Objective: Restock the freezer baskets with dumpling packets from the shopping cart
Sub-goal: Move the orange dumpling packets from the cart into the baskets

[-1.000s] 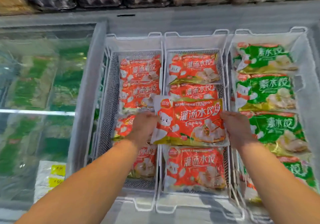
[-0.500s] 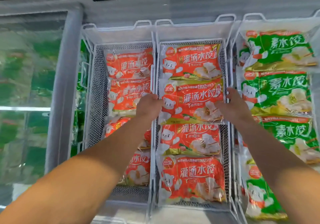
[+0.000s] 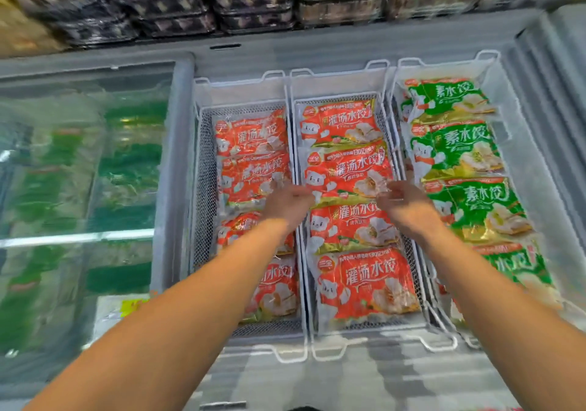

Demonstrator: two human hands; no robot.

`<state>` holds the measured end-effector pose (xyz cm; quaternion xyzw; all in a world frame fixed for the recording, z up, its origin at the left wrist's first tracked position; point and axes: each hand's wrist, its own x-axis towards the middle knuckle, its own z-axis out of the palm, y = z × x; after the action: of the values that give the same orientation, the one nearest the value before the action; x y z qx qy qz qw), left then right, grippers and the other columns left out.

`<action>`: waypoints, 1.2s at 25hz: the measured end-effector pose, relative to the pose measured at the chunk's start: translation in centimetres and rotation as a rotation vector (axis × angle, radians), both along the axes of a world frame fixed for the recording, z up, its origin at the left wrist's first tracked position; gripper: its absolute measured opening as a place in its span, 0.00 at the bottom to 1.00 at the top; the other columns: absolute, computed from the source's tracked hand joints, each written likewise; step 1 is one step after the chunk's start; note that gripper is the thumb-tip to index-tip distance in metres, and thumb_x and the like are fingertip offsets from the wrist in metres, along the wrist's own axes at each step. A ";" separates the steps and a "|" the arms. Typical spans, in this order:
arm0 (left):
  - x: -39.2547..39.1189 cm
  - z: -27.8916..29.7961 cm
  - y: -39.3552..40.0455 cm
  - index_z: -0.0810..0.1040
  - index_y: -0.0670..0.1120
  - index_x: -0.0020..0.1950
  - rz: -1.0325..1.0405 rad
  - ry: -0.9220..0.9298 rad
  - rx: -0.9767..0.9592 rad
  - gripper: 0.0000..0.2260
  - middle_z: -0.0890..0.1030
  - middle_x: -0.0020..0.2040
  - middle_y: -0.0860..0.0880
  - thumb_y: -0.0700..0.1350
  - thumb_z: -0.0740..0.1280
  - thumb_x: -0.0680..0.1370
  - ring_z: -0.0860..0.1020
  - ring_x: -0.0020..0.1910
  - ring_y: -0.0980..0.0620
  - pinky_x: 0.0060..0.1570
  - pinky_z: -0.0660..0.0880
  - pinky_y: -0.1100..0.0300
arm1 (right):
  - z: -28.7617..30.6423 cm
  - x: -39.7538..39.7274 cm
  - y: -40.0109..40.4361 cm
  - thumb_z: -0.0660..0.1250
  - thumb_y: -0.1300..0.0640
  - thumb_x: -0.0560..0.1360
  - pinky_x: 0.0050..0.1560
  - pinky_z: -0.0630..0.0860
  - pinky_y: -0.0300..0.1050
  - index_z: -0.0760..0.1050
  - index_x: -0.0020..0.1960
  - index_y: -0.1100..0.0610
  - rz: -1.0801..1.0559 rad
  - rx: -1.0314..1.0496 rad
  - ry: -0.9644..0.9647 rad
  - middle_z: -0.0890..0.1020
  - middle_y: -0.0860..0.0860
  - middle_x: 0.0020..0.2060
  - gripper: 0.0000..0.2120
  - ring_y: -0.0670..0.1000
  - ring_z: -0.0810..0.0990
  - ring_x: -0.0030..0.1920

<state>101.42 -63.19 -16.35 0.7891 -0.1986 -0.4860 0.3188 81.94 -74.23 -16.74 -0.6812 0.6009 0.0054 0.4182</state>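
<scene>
head | both hands, left (image 3: 290,202) and right (image 3: 402,202), loose and empty mid-frame over red packet (image 3: 347,174) | probably slick, lumpy, floppy-ish; I'd grab the side edges

Three white wire freezer baskets (image 3: 298,283) sat side by side in the centre and right of the frame. Red dumpling packets (image 3: 345,172) lay flat, overlapping in columns, in the left and middle baskets. Green dumpling packets (image 3: 456,150) filled the right basket the same way.
</scene>
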 end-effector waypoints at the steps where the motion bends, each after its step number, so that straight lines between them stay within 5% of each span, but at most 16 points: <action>1: -0.4 0.5 1.6 0.82 0.51 0.56 -0.015 0.001 0.008 0.09 0.80 0.63 0.49 0.48 0.66 0.78 0.77 0.62 0.45 0.65 0.73 0.47 | 0.7 -0.5 2.1 0.67 0.51 0.75 0.55 0.74 0.47 0.71 0.68 0.55 0.030 -0.060 0.027 0.79 0.54 0.61 0.22 0.57 0.78 0.58; 7: -2.7 1.5 10.5 0.81 0.47 0.51 -0.196 0.121 -0.048 0.07 0.82 0.45 0.48 0.48 0.69 0.78 0.78 0.38 0.50 0.45 0.77 0.51 | 3.5 -4.7 15.5 0.68 0.54 0.75 0.56 0.76 0.48 0.77 0.63 0.56 -0.010 -0.232 0.026 0.83 0.54 0.54 0.17 0.55 0.81 0.54; 11: -6.6 1.9 14.9 0.81 0.49 0.38 -0.286 0.136 -0.069 0.07 0.81 0.39 0.46 0.45 0.69 0.76 0.77 0.39 0.49 0.41 0.72 0.56 | 3.4 -9.3 22.9 0.70 0.51 0.74 0.49 0.73 0.43 0.78 0.58 0.55 -0.131 -0.227 0.020 0.82 0.50 0.48 0.14 0.50 0.81 0.47; 22: -29.1 2.4 18.7 0.75 0.47 0.39 -0.861 0.206 -0.030 0.08 0.74 0.38 0.44 0.38 0.66 0.77 0.69 0.28 0.52 0.29 0.66 0.64 | 1.8 -31.4 40.4 0.68 0.58 0.75 0.54 0.70 0.41 0.78 0.60 0.57 -0.760 -0.132 0.058 0.81 0.51 0.53 0.14 0.51 0.78 0.54; 26: -38.4 1.5 20.7 0.77 0.42 0.43 -1.029 0.198 0.021 0.01 0.74 0.39 0.43 0.39 0.67 0.75 0.70 0.28 0.53 0.28 0.64 0.63 | 0.4 -39.2 45.4 0.67 0.56 0.76 0.48 0.66 0.39 0.77 0.60 0.56 -0.883 -0.075 0.023 0.79 0.50 0.51 0.13 0.49 0.76 0.50; 30: -46.5 0.3 22.4 0.78 0.37 0.55 -1.049 0.122 0.073 0.08 0.77 0.36 0.47 0.41 0.68 0.78 0.71 0.28 0.53 0.30 0.67 0.61 | -1.3 -45.9 48.2 0.67 0.56 0.76 0.48 0.65 0.39 0.77 0.61 0.57 -0.964 -0.026 0.005 0.80 0.52 0.54 0.14 0.49 0.75 0.50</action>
<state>54.91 -40.82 -16.07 0.5645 -0.5308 -0.6319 0.0160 36.09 -26.03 -17.99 -0.3302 0.8492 -0.1946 0.3632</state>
